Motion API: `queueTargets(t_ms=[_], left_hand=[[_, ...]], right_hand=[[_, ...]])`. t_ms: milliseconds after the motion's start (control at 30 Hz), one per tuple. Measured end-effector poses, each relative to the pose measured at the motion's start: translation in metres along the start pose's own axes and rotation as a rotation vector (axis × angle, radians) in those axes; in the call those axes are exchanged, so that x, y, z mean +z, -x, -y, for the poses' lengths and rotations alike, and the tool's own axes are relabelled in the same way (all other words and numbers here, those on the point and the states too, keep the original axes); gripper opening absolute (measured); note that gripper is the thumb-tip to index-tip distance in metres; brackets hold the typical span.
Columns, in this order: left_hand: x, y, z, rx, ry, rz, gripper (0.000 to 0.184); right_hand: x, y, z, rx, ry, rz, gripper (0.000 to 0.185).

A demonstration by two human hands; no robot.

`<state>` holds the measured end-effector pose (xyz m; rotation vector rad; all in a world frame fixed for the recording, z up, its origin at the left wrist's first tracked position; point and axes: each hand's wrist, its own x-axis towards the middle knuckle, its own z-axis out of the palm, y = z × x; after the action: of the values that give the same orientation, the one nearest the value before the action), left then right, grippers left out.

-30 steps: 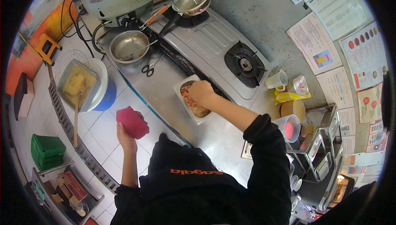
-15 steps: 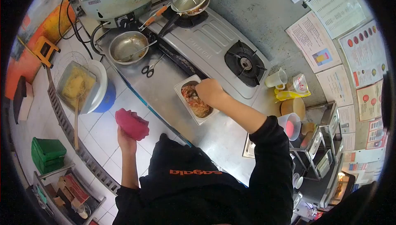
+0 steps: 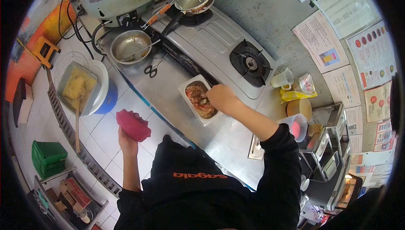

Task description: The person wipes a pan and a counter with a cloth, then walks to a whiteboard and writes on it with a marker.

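Note:
My left hand (image 3: 128, 142) holds up a crumpled dark pink cloth-like item (image 3: 133, 125) over the tiled floor, left of the counter. My right hand (image 3: 222, 98) is closed at the right rim of a rectangular metal container (image 3: 205, 121) on the counter. A spoon-like utensil, only partly visible, comes out from under its fingers. Its metal end lies in the reddish-brown chunky food (image 3: 196, 96) inside the container. The fingertips of my right hand are mostly hidden from this angle.
A two-burner stove (image 3: 216, 44) with a pan (image 3: 195, 0) stands behind the container. Scissors (image 3: 151, 71) and a metal bowl (image 3: 131, 47) lie to the left on the counter. A plastic jug (image 3: 282, 79) and metal rack (image 3: 329, 145) are at right; a blue bucket (image 3: 109, 97) stands on the floor.
My right hand has shifted right, from over the food to the container's rim, uncovering more food and the utensil's end. My left hand with the pink item has moved slightly left.

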<state>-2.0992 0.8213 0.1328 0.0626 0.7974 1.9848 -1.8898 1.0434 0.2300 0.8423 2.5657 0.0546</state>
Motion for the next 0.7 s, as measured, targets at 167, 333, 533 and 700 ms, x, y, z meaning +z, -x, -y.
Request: queueTargets(t_ms=[167,333,533,700], left_hand=[[-0.003,-0.001,0.0,-0.008,0.009,0.008,0.04],[-0.006,-0.003,-0.003,0.022,-0.025,0.076,0.04],[-0.005,-0.004,-0.007,0.018,-0.028,0.057,0.041],[-0.003,-0.007,-0.008,0.018,-0.05,0.069,0.04]], right_hand=[[0.039,-0.012,0.012,-0.039,-0.002,0.04,0.016],[-0.012,0.01,0.003,0.01,0.008,0.042,0.016],[0.025,0.009,0.015,0.019,0.039,0.094,0.017],[0.015,0.012,0.012,0.014,0.005,0.071,0.016]])
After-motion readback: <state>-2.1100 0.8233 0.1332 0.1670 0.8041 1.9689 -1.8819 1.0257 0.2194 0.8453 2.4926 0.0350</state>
